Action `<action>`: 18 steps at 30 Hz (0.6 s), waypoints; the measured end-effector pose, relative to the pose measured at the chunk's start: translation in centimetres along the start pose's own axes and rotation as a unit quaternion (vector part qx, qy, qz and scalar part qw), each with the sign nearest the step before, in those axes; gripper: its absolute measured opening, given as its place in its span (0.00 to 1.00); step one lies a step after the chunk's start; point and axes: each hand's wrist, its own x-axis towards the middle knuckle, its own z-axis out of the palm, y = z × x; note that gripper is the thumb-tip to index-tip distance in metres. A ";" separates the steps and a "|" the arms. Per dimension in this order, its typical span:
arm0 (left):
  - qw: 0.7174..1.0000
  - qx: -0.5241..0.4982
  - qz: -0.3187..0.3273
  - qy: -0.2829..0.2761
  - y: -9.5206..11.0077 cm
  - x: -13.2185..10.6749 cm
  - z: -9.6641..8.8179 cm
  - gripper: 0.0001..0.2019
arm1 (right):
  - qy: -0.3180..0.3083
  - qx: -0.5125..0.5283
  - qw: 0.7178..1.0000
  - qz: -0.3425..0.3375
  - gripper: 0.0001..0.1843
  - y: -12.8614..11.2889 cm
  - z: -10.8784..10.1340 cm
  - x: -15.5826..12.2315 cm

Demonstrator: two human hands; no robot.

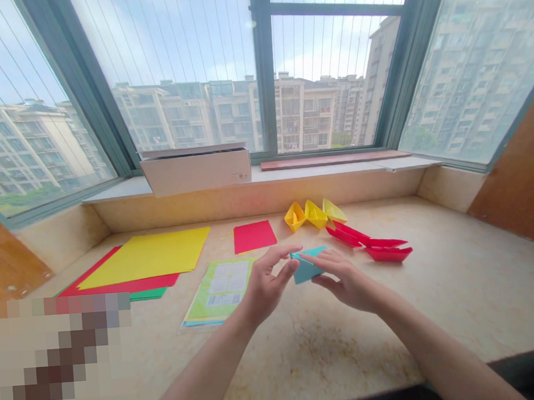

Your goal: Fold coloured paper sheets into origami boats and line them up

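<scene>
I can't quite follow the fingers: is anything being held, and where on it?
Yes, a folded blue paper: the left hand has its upper left corner, the right hand its right side.

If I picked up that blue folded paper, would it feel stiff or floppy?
The blue folded paper would probably feel fairly stiff, since its visible face looks flat between the left hand and right hand. It is likely very light, being just a small piece of paper. A hard squeeze might crumple it, as the paper looks thin.
</scene>
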 end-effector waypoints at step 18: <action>0.996 -0.084 0.023 0.021 -0.2 -0.2 0.1 0.12 | 0.182 -0.102 0.977 -0.049 0.09 0.4 -0.4 0.1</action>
